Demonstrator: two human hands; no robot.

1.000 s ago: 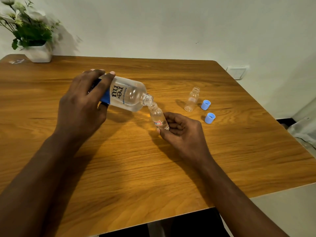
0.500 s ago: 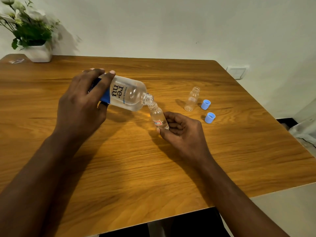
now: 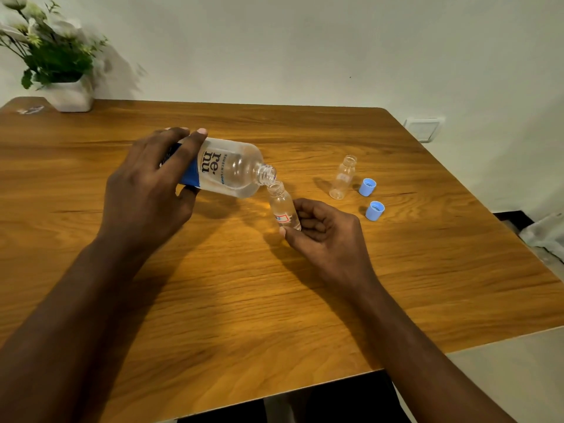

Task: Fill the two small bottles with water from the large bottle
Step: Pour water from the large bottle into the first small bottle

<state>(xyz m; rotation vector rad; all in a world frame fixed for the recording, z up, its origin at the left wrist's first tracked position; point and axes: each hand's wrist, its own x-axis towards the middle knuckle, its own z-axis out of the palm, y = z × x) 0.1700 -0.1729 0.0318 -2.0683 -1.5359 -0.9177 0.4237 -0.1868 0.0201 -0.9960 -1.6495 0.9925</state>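
Observation:
My left hand [image 3: 149,184] grips the large clear bottle [image 3: 232,170] with a blue and white label, tipped on its side with its open neck pointing right. That neck meets the mouth of a small clear bottle [image 3: 282,206], which my right hand [image 3: 323,236] holds by its lower part, tilted toward the large one. Clear water shows inside the small bottle. A second small bottle [image 3: 343,177] stands upright and uncapped on the wooden table [image 3: 274,300] to the right, apart from both hands.
Two blue caps [image 3: 367,187] [image 3: 374,210] lie on the table just right of the standing small bottle. A potted plant in a white pot [image 3: 58,65] sits at the far left corner. The table's right edge runs close to the caps.
None of the objects has shifted much; both hands hold the same pose with the large bottle's neck at the small bottle's mouth.

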